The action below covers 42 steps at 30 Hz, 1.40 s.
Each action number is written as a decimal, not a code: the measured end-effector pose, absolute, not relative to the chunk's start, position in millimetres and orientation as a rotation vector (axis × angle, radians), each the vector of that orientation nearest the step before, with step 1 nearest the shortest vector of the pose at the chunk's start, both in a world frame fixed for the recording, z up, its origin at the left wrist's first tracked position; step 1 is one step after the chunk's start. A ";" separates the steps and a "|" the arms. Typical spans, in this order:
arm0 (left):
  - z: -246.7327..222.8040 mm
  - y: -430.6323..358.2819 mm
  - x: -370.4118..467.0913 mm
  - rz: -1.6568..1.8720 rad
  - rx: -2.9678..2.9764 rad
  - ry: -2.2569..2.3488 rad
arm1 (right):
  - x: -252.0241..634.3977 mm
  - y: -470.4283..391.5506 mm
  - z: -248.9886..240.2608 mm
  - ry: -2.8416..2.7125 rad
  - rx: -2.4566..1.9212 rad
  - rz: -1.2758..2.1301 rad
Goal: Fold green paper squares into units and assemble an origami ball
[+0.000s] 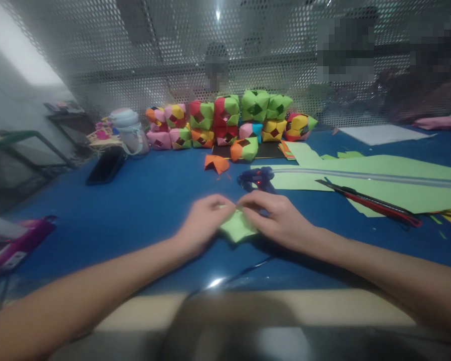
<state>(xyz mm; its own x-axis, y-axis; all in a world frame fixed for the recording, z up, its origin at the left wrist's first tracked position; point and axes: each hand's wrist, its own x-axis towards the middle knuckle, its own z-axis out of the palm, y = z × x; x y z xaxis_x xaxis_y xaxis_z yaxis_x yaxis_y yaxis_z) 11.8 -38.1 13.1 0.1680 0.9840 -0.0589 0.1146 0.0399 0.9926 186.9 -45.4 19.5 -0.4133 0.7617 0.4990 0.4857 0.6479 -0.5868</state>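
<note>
A small folded piece of light green paper (239,228) sits low over the blue table, near its front edge. My left hand (206,220) grips it from the left, thumb and fingers pinched at its top edge. From the right, my right hand (276,218) pinches the same edge, so the fingertips of both hands almost meet. Part of the paper is hidden behind the fingers. Just beyond my right hand lies a dark glue gun (256,176) with a small red light. An orange folded paper piece (216,164) rests farther back.
Stacked colourful folded-paper blocks (225,113) line the back of the blue table (154,200). Green paper sheets (398,168), a clear stick and red-black scissors or cutter (376,200) lie right. A phone (107,165) and bottle (128,128) stand left. A perforated metal screen rises behind.
</note>
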 end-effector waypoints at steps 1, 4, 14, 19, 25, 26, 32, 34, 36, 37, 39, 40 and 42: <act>14.1 -38.9 12.0 0.989 1.355 1.199 | 186.4 -45.9 20.8 -2.066 -1.022 0.510; 17.2 -41.6 12.6 0.963 1.461 1.244 | 185.8 -45.9 20.9 -2.063 -1.085 0.563; 19.2 -45.6 13.7 0.978 1.694 1.288 | 189.6 -44.5 17.7 -2.216 -0.945 0.329; 15.2 -41.0 12.5 1.095 1.548 1.270 | 188.5 -45.0 21.5 -2.126 -1.068 0.384; 14.7 -41.6 12.6 1.012 1.569 1.268 | 189.3 -41.3 15.5 -2.154 -1.013 0.341; 14.6 -41.7 12.5 1.020 1.558 1.271 | 189.1 -41.6 16.2 -2.142 -1.016 0.360; 12.9 -41.3 13.3 1.107 1.443 1.288 | 188.1 -41.8 20.6 -1.997 -1.146 0.514; 12.9 -41.8 14.2 1.082 1.460 1.270 | 188.6 -40.3 19.4 -1.987 -1.151 0.503; 12.9 -41.7 14.7 1.054 1.478 1.246 | 189.2 -39.0 17.8 -2.009 -1.140 0.484; 12.7 -41.3 14.7 1.036 1.485 1.231 | 189.4 -38.7 17.2 -2.027 -1.131 0.476; 12.2 -40.2 13.9 0.993 1.506 1.195 | 189.6 -38.9 16.3 -2.062 -1.108 0.462; 11.8 -39.6 13.3 0.969 1.521 1.180 | 189.7 -39.2 16.0 -2.075 -1.096 0.453; 11.0 -38.9 12.0 0.939 1.555 1.160 | 189.6 -39.8 15.1 -2.092 -1.072 0.433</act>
